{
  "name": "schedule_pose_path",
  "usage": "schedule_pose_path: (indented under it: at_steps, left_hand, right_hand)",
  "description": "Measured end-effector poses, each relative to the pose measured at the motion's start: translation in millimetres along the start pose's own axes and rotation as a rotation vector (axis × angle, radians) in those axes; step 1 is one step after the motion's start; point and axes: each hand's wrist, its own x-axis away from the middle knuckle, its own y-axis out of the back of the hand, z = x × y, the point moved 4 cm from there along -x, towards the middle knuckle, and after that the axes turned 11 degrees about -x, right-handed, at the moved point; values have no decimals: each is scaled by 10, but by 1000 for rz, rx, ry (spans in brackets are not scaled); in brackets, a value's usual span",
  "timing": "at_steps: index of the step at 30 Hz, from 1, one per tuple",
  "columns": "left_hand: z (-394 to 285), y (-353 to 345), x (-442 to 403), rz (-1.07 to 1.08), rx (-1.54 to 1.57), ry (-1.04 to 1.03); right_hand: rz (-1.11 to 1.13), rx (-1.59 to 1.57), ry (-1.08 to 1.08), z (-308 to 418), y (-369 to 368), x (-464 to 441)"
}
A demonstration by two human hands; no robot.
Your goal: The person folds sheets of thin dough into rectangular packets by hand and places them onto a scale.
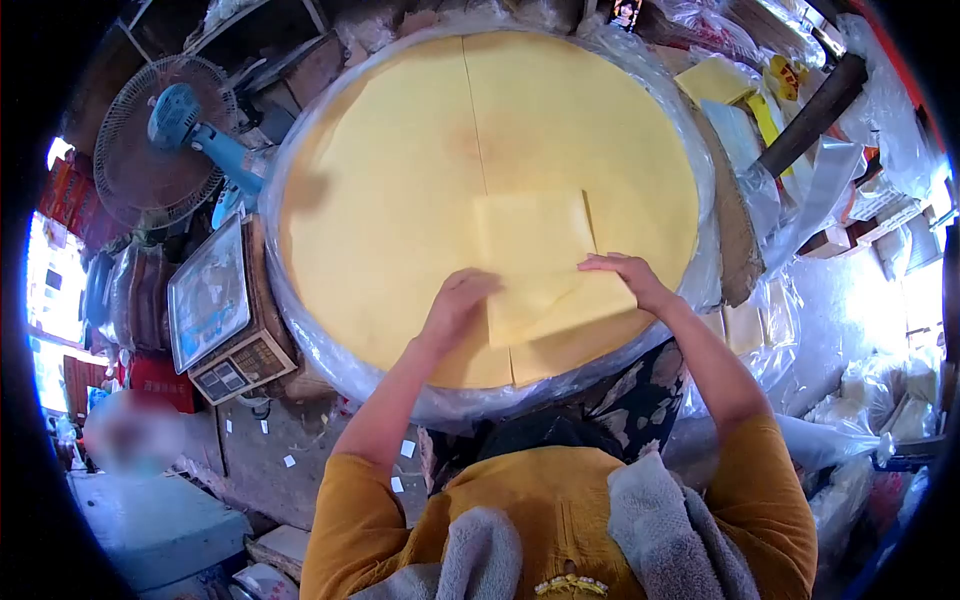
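A yellow paper sheet (560,305) with a loose lower flap lies on the near right part of a round table (380,180), whose top is the same pale yellow. Above the flap, a square yellow piece (535,228) lies flat, joined to it or tucked beneath; I cannot tell which. My right hand (635,278) holds the flap's upper right edge, fingers closed over it. At the left edge of the paper is my left hand (462,302), palm down, its fingertips smeared by motion. Whether they grip the paper is unclear.
Clear plastic (310,325) wraps the table's rim. To the left stand a blue fan (205,140) and a box with a plastic-covered top (212,290). A dark post (815,115) and plastic bags crowd the right. Small white scraps (408,448) lie on the floor.
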Motion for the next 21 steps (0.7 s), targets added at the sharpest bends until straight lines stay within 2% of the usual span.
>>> schedule_pose_path:
  at_steps: [2, 3, 5, 6, 9, 12, 15, 18, 20, 21]
  left_hand:
    - [84, -89, 47, -49, 146, 216]
    - [200, -14, 46, 41, 167, 363]
    - [176, -12, -169, 153, 238, 637]
    - [226, -93, -184, 45, 295, 681]
    - [275, -138, -293, 54, 220, 760]
    - [287, -84, -434, 237, 287, 902]
    - [190, -34, -669, 101, -279, 557]
    - [160, -239, -980, 83, -404, 359]
    - [275, -441, -1016, 148, -404, 370]
    - [296, -500, -1050, 182, -402, 373]
  right_hand:
    - [-83, -365, 59, -101, 66, 58]
    - [-292, -99, -475, 65, -61, -164]
    - [-362, -111, -493, -365, 42, -317]
    - [-395, -50, -509, -295, 62, -365]
    - [-465, 89, -566, -30, 74, -503]
    - [-483, 140, -603, -46, 106, -576]
    - [-479, 174, -610, -147, 119, -591]
    - [-424, 269, -630, -116, 132, -623]
    - [-428, 393, -628, 133, 114, -690]
    - [-431, 575, -483, 189, 91, -768]
